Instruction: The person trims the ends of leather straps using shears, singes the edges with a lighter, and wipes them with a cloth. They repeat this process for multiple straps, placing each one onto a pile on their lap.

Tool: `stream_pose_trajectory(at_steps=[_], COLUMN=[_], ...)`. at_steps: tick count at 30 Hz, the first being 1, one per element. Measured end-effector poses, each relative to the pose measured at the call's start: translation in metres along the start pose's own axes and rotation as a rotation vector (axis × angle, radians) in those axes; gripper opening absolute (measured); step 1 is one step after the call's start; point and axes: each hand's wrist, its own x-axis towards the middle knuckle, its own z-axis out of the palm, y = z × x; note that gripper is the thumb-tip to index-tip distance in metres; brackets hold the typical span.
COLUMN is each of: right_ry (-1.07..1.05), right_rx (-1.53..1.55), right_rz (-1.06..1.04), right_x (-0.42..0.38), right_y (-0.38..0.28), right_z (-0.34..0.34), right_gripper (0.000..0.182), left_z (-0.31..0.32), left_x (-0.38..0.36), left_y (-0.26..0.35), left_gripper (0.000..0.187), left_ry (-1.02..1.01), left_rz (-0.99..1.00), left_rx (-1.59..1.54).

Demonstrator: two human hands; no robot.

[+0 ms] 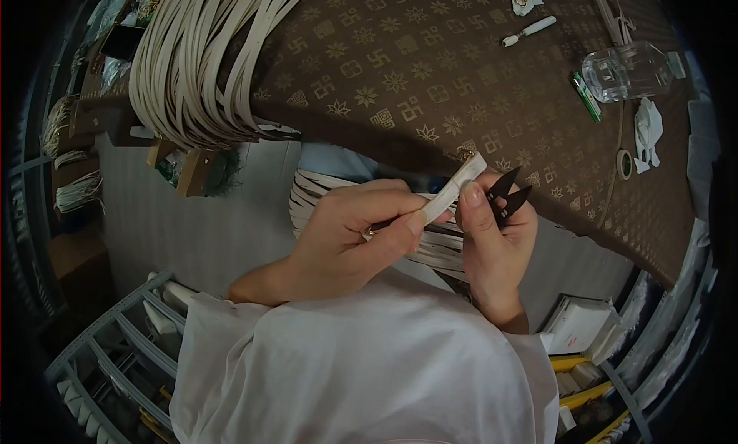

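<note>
Between my two hands runs a flat off-white strap (455,189), its free end pointing up and right. My left hand (361,232) pinches the strap's lower part between thumb and fingers, with a small gold-coloured metal piece (370,232) beside the fingers. The thumb of my right hand (496,240) presses on the strap near its upper end. Black thread snips (507,198) are also held in my right hand, their two blades apart and pointing up and right. More off-white straps (438,256) lie across my lap beneath the hands.
A patterned brown cloth (453,83) covers the table ahead, with a thick bundle of pale straps (192,67) at its left. A clear bottle (630,71), a green tube (586,96), a tape roll (624,164) and a white-handled tool (530,30) lie at right. Shelving (115,344) stands lower left.
</note>
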Motion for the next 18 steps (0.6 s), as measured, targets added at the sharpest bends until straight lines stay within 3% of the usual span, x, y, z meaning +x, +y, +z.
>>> stream_pose_trajectory(at_steps=[9, 18], right_ry=[-0.012, 0.000], right_rx=[-0.100, -0.137], right_rz=[-0.055, -0.048], right_x=[-0.0001, -0.0012], right_y=[0.0037, 0.0037], right_z=[-0.0045, -0.0070], right_gripper=[0.015, 0.014], left_z=[-0.0018, -0.0010], left_x=[0.0003, -0.0010], left_y=[0.0005, 0.0001], left_gripper=[0.023, 0.021], left_ry=[-0.016, -0.031], left_rz=[0.018, -0.021], left_rx=[0.068, -0.063])
